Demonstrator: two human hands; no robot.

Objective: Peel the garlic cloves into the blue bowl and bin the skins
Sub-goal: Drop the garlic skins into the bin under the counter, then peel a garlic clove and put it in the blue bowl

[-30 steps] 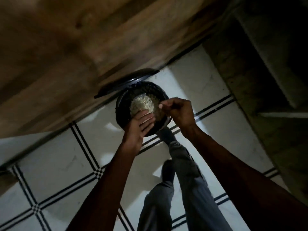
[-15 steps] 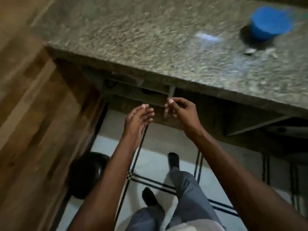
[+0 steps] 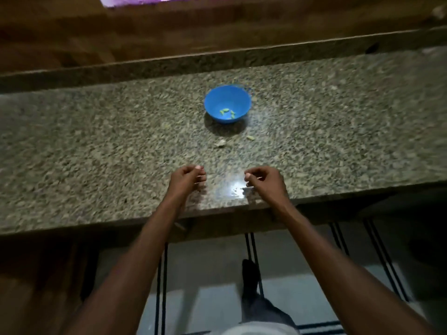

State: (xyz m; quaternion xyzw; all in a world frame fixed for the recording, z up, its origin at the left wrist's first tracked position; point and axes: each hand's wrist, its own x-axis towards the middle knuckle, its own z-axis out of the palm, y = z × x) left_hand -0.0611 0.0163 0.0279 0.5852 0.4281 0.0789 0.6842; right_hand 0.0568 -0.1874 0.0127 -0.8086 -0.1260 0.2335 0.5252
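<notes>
The blue bowl (image 3: 227, 106) stands on the granite counter (image 3: 96, 153) with a few peeled garlic cloves (image 3: 227, 112) inside. Two small garlic pieces (image 3: 220, 143) lie on the counter just in front of the bowl. My left hand (image 3: 187, 181) and my right hand (image 3: 264, 181) hover side by side over the counter's near edge, well short of the bowl. Both have their fingers curled in, and I see nothing held in either. No bin shows in this view.
A raised granite ledge (image 3: 217, 59) and a wooden wall run behind the counter. Below the counter edge lie the white tiled floor (image 3: 205, 274) with dark lines and my feet. A bright glare spot sits on the counter by my right hand.
The view swung up from the black bin on the floor to the counter. Both hands rose from over the bin to over the counter's near edge and their fingers curled in.
</notes>
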